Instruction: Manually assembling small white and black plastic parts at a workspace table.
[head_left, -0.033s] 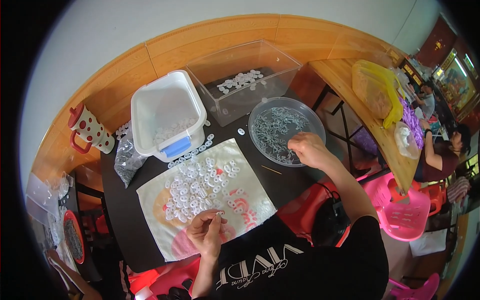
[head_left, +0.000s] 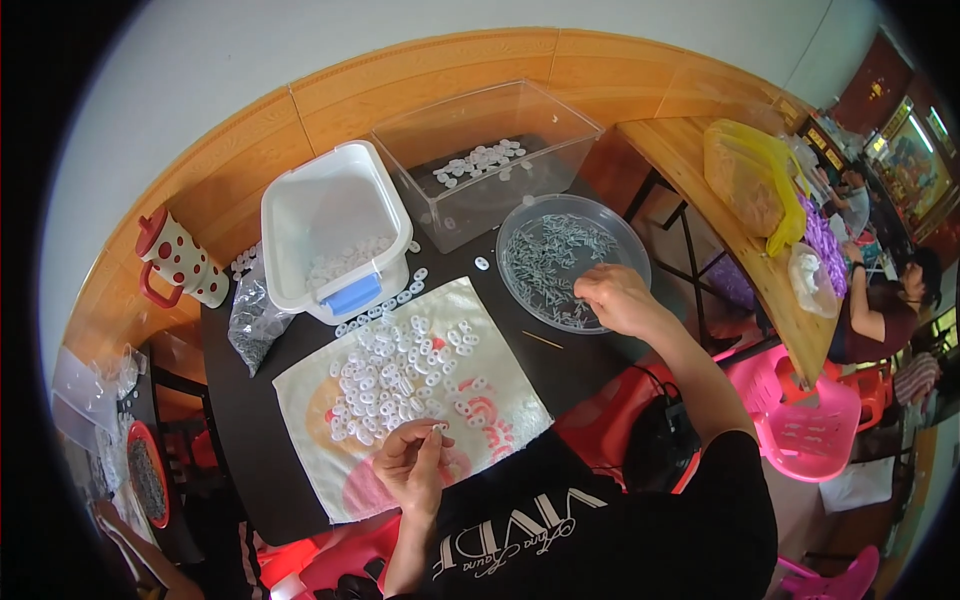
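Note:
My left hand (head_left: 412, 468) is closed in a pinch above the near edge of the cream cloth (head_left: 520, 400). Between its thumb and forefinger sits a small white plastic piece (head_left: 440, 427). Many white oval pieces with two holes (head_left: 385, 365) lie heaped on the cloth just beyond it. My right hand (head_left: 618, 300) reaches into a round clear dish (head_left: 640, 250), its fingertips pinched together among small grey screws (head_left: 550, 250). Whatever those fingertips hold is too small to make out.
Behind the cloth stand a white tub (head_left: 285, 215) with a blue latch and a clear box (head_left: 560, 150), both holding white pieces. A bag of screws (head_left: 258, 325) and a spotted tumbler (head_left: 185, 258) are at left. A thin stick (head_left: 543, 340) lies near the dish. Another person sits far right.

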